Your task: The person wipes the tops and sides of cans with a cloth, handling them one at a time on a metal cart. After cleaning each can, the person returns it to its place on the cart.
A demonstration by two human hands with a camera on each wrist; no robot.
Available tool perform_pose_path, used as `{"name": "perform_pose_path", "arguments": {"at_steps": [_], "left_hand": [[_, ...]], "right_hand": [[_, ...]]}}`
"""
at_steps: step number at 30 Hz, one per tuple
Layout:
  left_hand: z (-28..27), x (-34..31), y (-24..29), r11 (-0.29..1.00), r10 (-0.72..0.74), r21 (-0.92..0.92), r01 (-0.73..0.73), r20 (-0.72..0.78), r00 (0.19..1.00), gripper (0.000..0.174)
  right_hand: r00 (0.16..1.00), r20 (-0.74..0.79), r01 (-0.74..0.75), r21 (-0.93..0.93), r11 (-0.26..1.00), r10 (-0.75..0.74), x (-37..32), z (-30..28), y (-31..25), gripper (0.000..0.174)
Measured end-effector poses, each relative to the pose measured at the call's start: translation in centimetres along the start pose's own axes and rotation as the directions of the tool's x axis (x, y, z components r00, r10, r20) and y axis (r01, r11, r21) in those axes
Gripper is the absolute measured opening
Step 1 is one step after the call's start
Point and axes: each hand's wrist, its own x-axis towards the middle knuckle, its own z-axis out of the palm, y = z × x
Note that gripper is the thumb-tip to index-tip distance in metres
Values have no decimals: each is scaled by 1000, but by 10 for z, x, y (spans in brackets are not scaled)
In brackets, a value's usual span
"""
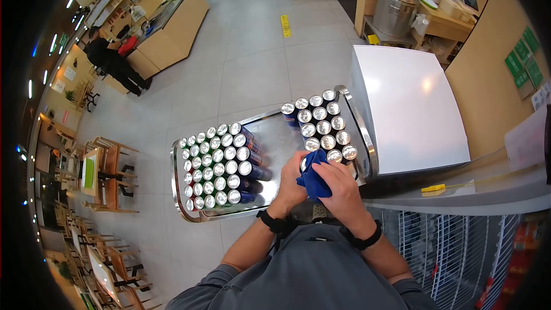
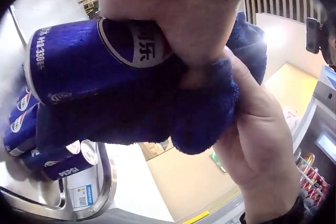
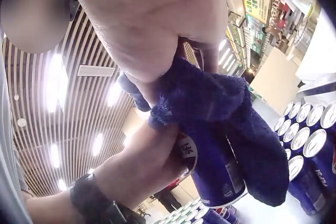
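Note:
A blue Pepsi can [image 2: 68, 61] is in my left hand [image 1: 291, 186], its fingers wrapped round the side. My right hand [image 1: 342, 192] grips a dark blue cloth [image 1: 314, 179] and presses it over the can's top end, as both wrist views show. The cloth's loose part hangs down along the can in the right wrist view. Both hands are in front of my chest, over the near edge of a metal cart [image 1: 274, 135]. Close beyond them stand upright rows of blue cans [image 1: 319, 113] with silver tops.
Several more rows of cans [image 1: 213, 167], some green, fill the cart's left side. A white box-shaped cabinet [image 1: 407, 103] stands right of the cart. A wire-shelved cooler [image 1: 453, 252] is at the near right. Far left, a person in black [image 1: 106, 51] stands at a counter.

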Motion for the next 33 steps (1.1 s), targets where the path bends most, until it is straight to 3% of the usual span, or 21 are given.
{"name": "perform_pose_path", "arguments": {"at_steps": [5, 8, 11, 14, 20, 23, 28, 31, 32, 33], "left_hand": [[9, 4, -9, 995, -75, 68, 71, 53, 996, 52], [8, 5, -6, 994, -26, 109, 14, 108, 994, 48], [10, 6, -13, 970, -185, -128, 206, 155, 970, 51], [7, 6, -4, 983, -143, -94, 161, 169, 975, 41], [8, 5, -8, 996, 68, -73, -57, 156, 985, 42], [7, 6, 4, 991, -30, -120, 51, 173, 984, 44], [13, 7, -5, 993, -53, 116, 34, 162, 985, 49], [14, 1, -1, 991, -85, 116, 66, 174, 981, 53], [14, 0, 3, 992, -91, 103, 74, 178, 980, 54], [15, 0, 10, 982, -189, 37, 185, 184, 965, 60]], "right_hand": [[997, -74, -13, -10, 1000, 12, -5, 0, 9, 54], [998, -52, -30, 62, 998, 33, -8, 0, 9, 54], [999, -32, -3, 62, 998, 5, -6, 0, 6, 59], [1000, -3, -5, 28, 1000, 5, -4, 0, 6, 65], [999, -8, -46, 30, 998, 46, 2, 1, 10, 67], [993, -81, -82, 32, 996, 85, 0, 0, 10, 61], [982, -141, -128, 11, 992, 128, -7, 2, 16, 49], [965, -121, -212, 145, 966, 230, -11, 0, 26, 39], [929, -176, -277, 255, 926, 327, -12, 2, 30, 33], [879, -219, -328, 366, 871, 423, -14, 6, 33, 28]]}}
